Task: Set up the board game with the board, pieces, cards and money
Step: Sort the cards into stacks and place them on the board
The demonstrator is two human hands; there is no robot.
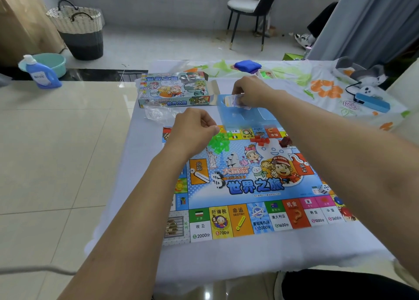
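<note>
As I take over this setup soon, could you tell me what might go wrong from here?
The right hand pinches a loose stack of cards above the blue tray; some could slip and scatter. The left hand hovers over the green pieces heaped on the board and might knock them across it.

Green houses (219,142) — red houses (261,140)

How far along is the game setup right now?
Done: board laid flat; green houses and red pieces tipped onto it, still heaped. In hand: right hand grips cards over the blue tray; left hand pinches something small. Left: placing cards, sorting pieces; no money seen out yet.
</note>
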